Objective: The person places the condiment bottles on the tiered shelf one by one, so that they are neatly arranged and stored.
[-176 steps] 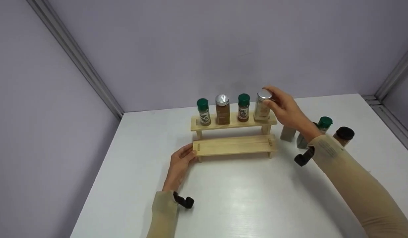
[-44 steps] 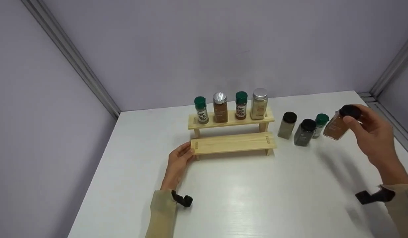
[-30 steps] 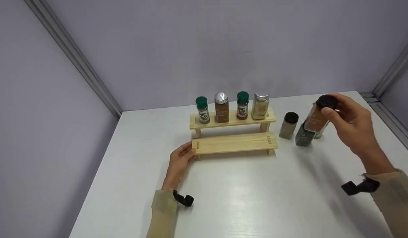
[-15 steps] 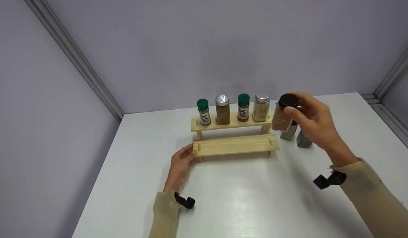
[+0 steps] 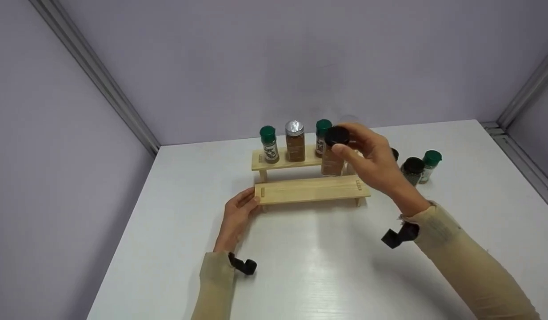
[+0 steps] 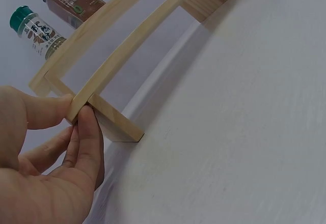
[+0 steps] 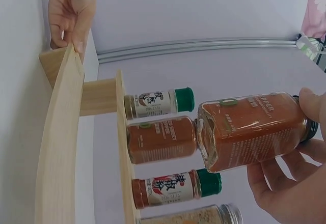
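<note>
Toward the far edge of the worktop, a black-capped pepper jar hangs above the lower wooden shelf.
The right grip holds its cap end, long axis near upright; the left grip pinches that shelf's left end.

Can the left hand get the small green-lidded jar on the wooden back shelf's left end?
Probably yes, if the left hand lets go of the pale wooden front shelf: nothing seems to block that jar.

Left grip pinching wooden rack, three jars behind, white tabletop
</note>
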`<state>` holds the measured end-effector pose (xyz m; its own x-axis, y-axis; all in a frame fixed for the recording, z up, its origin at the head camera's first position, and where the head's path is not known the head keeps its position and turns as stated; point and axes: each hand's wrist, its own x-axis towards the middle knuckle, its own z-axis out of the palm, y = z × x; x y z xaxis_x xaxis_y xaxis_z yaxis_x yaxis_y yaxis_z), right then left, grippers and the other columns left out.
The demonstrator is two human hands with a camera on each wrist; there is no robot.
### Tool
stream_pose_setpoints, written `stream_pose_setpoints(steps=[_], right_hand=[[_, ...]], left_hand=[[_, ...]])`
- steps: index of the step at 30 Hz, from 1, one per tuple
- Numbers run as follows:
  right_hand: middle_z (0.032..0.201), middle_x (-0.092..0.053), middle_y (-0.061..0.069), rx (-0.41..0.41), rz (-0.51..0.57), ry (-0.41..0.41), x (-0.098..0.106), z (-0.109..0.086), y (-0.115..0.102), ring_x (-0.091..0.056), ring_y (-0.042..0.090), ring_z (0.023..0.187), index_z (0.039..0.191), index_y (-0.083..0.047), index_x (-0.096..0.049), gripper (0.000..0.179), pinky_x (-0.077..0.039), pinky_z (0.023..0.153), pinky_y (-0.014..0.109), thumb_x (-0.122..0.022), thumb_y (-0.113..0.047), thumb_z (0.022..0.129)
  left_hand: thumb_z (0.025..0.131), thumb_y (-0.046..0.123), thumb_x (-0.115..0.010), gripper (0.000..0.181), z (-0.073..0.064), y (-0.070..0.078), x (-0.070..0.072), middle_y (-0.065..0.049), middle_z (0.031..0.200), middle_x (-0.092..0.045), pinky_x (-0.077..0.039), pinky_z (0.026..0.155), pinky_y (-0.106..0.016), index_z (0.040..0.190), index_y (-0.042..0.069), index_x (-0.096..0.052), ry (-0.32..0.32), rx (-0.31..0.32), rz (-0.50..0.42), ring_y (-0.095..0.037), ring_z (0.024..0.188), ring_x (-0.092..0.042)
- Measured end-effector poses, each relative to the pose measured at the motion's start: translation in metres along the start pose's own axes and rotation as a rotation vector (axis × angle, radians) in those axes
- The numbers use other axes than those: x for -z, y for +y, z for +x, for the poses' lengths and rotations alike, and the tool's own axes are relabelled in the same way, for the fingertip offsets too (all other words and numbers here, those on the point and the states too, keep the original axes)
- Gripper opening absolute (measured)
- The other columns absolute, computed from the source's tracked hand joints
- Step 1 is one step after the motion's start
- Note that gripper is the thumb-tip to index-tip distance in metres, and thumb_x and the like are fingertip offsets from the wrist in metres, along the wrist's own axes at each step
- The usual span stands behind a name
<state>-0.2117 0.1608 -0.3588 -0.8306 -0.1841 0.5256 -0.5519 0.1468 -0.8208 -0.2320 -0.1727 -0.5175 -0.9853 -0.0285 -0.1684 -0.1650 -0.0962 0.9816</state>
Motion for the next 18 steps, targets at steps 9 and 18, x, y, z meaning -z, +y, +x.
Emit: stream_pose_setpoints(steps=[9, 18], right_hand=[[0.126, -0.070, 0.014, 0.002, 0.013, -0.070, -0.038, 0.009, 0.006, -0.068, 0.016, 0.113, 0.144, -0.002, -0.064, 0.040, -0.058, 0.098, 0.025, -0.069, -0.006, 0.104], [0.128, -0.070, 0.013, -0.016, 0.010, -0.135, -0.071, 0.013, 0.023, -0.067, 0.021, 0.116, 0.142, -0.004, -0.065, 0.040, -0.058, 0.106, 0.032, -0.072, -0.011, 0.104]], left_hand=[[0.104, 0.006, -0.070, 0.045, 0.000, 0.000, 0.003, -0.022, 0.147, -0.062, -0.061, 0.102, -0.032, 0.148, -0.001, -0.060, 0.009, 0.014, 0.009, -0.024, 0.125, -0.064], [0.104, 0.010, -0.071, 0.045, 0.001, 0.001, 0.002, -0.018, 0.146, -0.063, -0.059, 0.106, -0.033, 0.147, 0.002, -0.061, 0.011, 0.023, 0.031, -0.025, 0.129, -0.063]])
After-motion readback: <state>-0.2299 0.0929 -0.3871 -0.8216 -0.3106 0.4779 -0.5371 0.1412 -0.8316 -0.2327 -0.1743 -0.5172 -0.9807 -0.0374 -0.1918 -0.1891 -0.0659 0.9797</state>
